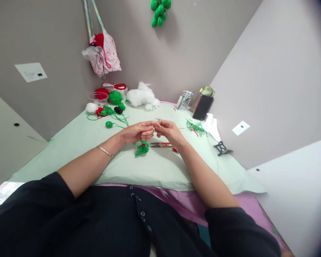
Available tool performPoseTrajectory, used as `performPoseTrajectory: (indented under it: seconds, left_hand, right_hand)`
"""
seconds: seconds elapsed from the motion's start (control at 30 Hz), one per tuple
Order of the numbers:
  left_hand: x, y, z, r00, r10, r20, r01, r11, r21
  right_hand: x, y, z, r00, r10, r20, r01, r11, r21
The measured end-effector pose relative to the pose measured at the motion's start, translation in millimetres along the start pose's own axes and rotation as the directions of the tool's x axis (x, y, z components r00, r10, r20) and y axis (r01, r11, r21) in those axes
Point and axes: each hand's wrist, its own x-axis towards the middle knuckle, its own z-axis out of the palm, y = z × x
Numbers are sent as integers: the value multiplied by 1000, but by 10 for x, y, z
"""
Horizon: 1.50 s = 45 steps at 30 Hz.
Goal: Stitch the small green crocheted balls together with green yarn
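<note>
From the head camera, both hands meet over the middle of the counter (128, 170), and it's all fingertip work! The left hand (139, 132) has its fingers curled and drawn together; the right hand (171, 132) comes in with thumb and forefinger bent to meet it. Is something fine pinched there? Too small to tell.

Just below the left hand sits the green crocheted piece (143, 147), a touch of red on it; resting or hanging, I cannot say. Beside it, orange-handled snips (164, 146) point their blades straight at it. My call: steady wrists, a light fingertip grip, and those blades kept clear of loose yarn.

Out to the surface: pale green cloth, with green clippings (195, 128) heaped beyond the right hand, near a propped phone (203, 107). White stuffing (141, 95) sits at the back, a green yarn ball (115, 97) to its left.

And the room? Tight quarters, plain walls closing in, a dotted bag (111, 53) hanging at back left, and a green cluster (159, 12) up on the rear wall!
</note>
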Motion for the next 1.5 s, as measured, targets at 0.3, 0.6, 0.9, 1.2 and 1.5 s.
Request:
performPoseTrajectory:
  seconds: [0.3, 0.6, 0.9, 1.2, 1.5]
  left_hand:
    - [2, 22, -27, 1000, -13, 26, 13, 1000, 13]
    - [2, -7, -15, 993, -107, 45, 101, 987, 129]
    - [31, -23, 12, 996, -53, -68, 62, 989, 136]
    - [145, -229, -13, 898, 130, -421, -51, 980, 194]
    - [141, -221, -26, 823, 209, -528, -97, 968, 231]
  right_hand:
    - [-2, -8, -25, 995, 82, 65, -88, 991, 101]
    - [-27, -37, -1, 980, 147, 135, -153, 988, 34]
    - [42, 48, -51, 982, 186, -14, -184, 977, 107]
    - [32, 79, 55, 950, -227, -216, 153, 938, -310]
    - [60, 126, 47, 948, -225, -224, 158, 947, -280]
